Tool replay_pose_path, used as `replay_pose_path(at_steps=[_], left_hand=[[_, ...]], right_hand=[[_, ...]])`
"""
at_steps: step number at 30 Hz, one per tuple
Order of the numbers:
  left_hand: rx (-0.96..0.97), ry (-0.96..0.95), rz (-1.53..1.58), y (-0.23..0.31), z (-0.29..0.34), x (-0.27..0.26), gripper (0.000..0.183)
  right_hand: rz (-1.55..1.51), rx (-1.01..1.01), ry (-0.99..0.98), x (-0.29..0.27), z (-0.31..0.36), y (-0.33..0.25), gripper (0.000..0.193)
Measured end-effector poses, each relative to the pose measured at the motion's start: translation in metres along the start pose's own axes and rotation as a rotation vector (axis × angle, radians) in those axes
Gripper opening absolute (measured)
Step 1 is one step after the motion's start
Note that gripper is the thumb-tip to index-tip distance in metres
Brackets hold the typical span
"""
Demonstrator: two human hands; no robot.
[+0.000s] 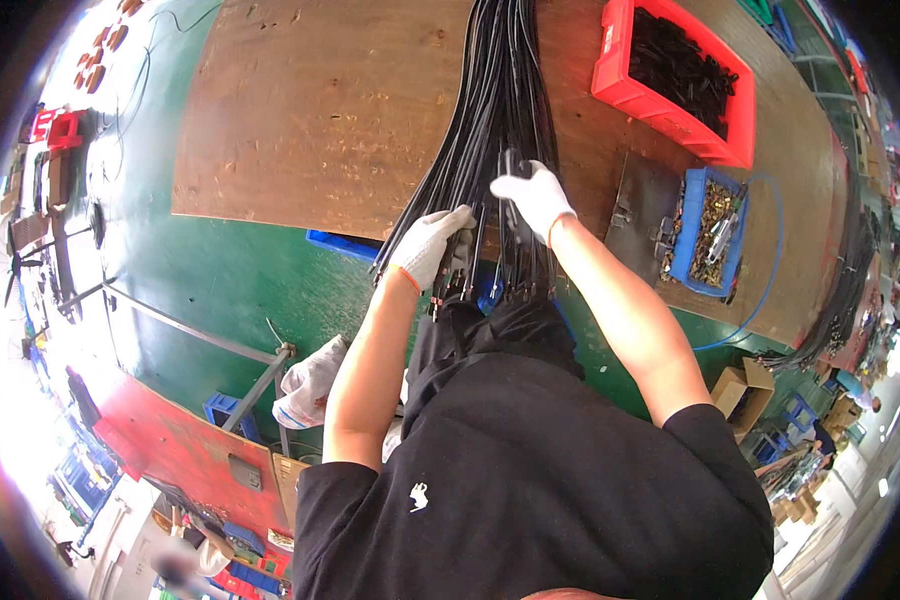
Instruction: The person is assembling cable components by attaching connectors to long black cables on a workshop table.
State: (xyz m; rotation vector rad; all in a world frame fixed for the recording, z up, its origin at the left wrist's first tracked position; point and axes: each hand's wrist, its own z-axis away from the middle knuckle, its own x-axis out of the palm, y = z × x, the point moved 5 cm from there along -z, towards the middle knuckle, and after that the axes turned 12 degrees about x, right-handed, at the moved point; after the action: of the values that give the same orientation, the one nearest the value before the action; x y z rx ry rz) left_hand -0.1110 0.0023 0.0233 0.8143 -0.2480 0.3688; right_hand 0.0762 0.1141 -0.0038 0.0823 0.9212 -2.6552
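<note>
left hand (pixel 428 247) clenched on the black cable bundle (pixel 500 120), right hand (pixel 535 197) pinching one strand; loose strands could snag, slide off the tabletop (pixel 320 120).

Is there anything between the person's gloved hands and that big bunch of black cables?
Nothing visible. The left hand is already on the near end of the black cables, and the right hand grips a strand in the bundle. Both white gloves touch them directly.

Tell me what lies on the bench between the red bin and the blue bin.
Bare brown board only: the head view shows nothing between the red bin of black parts and the blue bin of brass parts.
</note>
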Motion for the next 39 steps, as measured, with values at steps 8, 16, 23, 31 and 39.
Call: replay_pose_path(at_steps=[8,16,23,31,39], left_hand=[[0.043,-0.007,0.008,-0.002,-0.013,0.032,0.032],[0.048,0.008,0.102,-0.009,-0.019,0.040,0.018],[-0.145,0.007,0.304,-0.020,-0.028,0.047,0.027],[-0.230,-0.098,0.369,-0.024,-0.034,0.061,0.037],[-0.226,-0.127,0.246,-0.014,-0.029,0.060,0.041]], right_hand=[[0.898,-0.056,0.078,-0.001,0.078,-0.021,0.082],[0.536,-0.074,-0.089,-0.024,0.082,-0.002,0.084],[0.101,-0.188,-0.139,-0.043,0.080,0.027,0.053],[-0.018,-0.392,0.092,-0.023,0.061,0.004,0.051],[0.042,-0.275,-0.096,-0.015,0.036,-0.005,0.044]])
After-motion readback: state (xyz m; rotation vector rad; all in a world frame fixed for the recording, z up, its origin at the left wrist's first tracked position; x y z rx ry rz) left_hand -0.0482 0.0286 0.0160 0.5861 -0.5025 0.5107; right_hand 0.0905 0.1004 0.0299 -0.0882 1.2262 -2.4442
